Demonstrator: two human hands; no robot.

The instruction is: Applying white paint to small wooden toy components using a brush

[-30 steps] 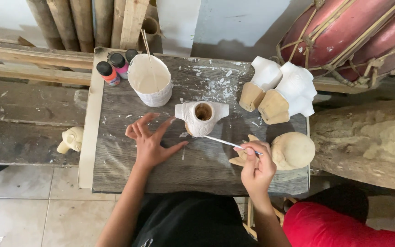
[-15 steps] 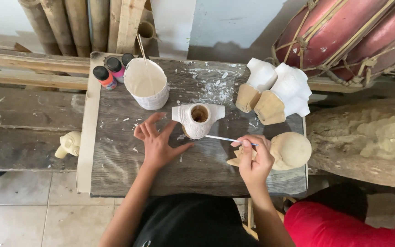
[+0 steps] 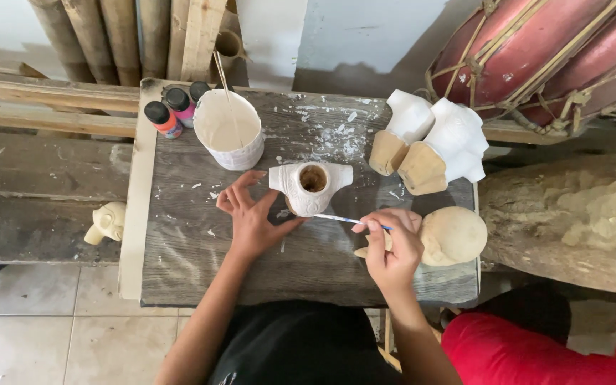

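A small white-coated wooden carving point(image 3: 311, 187) with a round hole in its top stands on the weathered wooden table point(image 3: 201, 271). My left hand point(image 3: 251, 217) rests beside its left side, fingers spread, touching its base. My right hand point(image 3: 393, 246) grips a thin paintbrush point(image 3: 347, 219) whose white tip reaches the carving's lower right side. Just right of that hand lies an unpainted round wooden carving point(image 3: 454, 235).
A white paint bucket point(image 3: 228, 130) with a stick stands at the back left beside three small paint bottles point(image 3: 172, 110). Two white-coated carvings point(image 3: 433, 146) lie at the back right. A small carving point(image 3: 107, 222) sits on the left bench. A red drum point(image 3: 550, 53) and a log point(image 3: 572, 221) are on the right.
The view has shifted slightly. My left hand has moved closer against the carving, and the brush tip stays at the carving's lower side.
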